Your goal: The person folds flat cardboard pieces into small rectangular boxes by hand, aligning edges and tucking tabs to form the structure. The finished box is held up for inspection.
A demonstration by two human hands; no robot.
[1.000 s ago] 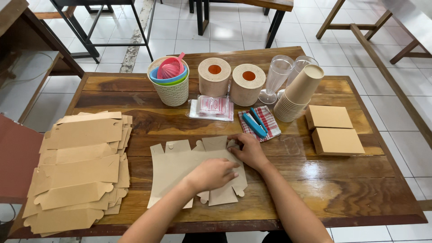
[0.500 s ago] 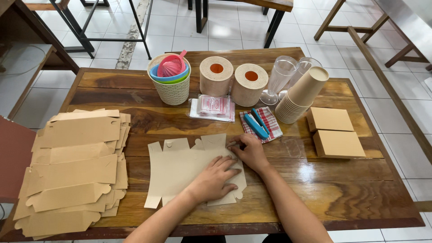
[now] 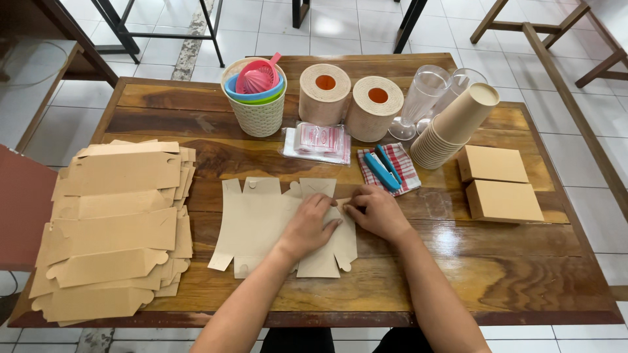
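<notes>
- The left hand is lying palm down with its fingers spread flat, pressing on the unfolded cardboard box blank that is resting on the wooden table.
- The right hand is curling beside it, its fingertips pressed together and pinching at the blank's right edge, just where the two hands are nearly meeting.
- Judged from this, the fold is going best with the flat hand pinning the sheet while the pinching fingers are running along the scored line, keeping the crease straight.
- The blank is lying directly under both sets of fingers, spreading mostly to the left of them.
- Just beyond the right fingertips, a blue tool is sitting on a checked cloth; two finished boxes are standing further right.
- Well to the left of the fingers, a stack of flat blanks is waiting; paper rolls and paper cups are lining the far side.
</notes>
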